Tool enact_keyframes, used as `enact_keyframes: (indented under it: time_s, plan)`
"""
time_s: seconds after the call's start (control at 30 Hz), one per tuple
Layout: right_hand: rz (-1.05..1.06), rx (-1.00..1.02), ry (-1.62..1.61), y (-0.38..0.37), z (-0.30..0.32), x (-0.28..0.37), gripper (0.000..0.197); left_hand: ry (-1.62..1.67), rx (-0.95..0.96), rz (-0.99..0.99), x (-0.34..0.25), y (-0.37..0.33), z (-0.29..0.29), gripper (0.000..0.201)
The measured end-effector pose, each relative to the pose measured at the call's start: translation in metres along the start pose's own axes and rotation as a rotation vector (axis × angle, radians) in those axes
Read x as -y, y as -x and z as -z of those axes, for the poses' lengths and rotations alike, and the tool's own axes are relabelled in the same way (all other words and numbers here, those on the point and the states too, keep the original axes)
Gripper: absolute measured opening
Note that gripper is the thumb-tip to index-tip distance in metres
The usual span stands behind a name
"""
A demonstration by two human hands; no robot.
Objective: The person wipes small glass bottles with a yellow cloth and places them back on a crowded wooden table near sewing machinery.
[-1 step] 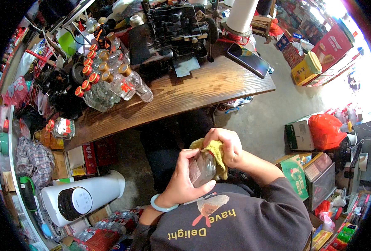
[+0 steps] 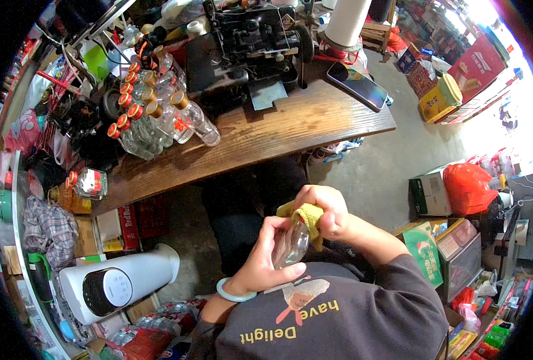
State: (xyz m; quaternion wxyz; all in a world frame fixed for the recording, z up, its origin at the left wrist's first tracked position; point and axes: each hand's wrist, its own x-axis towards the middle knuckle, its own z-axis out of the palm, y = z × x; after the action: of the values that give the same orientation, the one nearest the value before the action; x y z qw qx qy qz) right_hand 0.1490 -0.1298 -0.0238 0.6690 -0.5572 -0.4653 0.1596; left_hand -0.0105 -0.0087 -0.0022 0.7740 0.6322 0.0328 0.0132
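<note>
Close to my body, my left hand wraps round the lower part of a clear glass bottle, thumb along its near side. A pale bangle circles that wrist. My right hand grips a yellow-green cloth bunched over the bottle's capped upper end, where a bit of red shows beneath it. Folds of the cloth hide most of the cap. On the wooden table ahead, several clear glass bottles with red or gold caps stand or lean in a cluster at the left.
A black sewing machine sits at the table's back, with a phone to its right. A white rounded appliance lies at lower left. Boxes and a red plastic bag are on the right. A small group of red-capped bottles is at the table's left end.
The bottle has turned slightly in my left hand, so its pale label shows less. The cloth and my right fingers have shifted a little over the capped end.
</note>
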Motion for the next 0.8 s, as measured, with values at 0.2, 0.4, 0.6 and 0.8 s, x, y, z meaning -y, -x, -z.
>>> enact_keyframes:
  time_s: [0.2,0.4,0.6,0.8]
  plan:
    - [0.267,0.112,0.255,-0.006,0.014,-0.002,0.041,0.807,0.160,0.333,-0.002,0.004,0.002,0.075]
    - [0.185,0.030,0.240,-0.002,0.008,0.002,0.040,1.186,0.253,0.388,0.006,-0.001,0.006,0.081]
    - [0.008,-0.053,0.085,0.004,0.000,0.000,0.030,1.197,0.261,0.359,0.010,-0.002,0.006,0.080]
    - [-0.036,0.036,0.065,0.010,0.003,-0.003,0.034,1.193,0.288,0.342,0.008,-0.002,0.006,0.076]
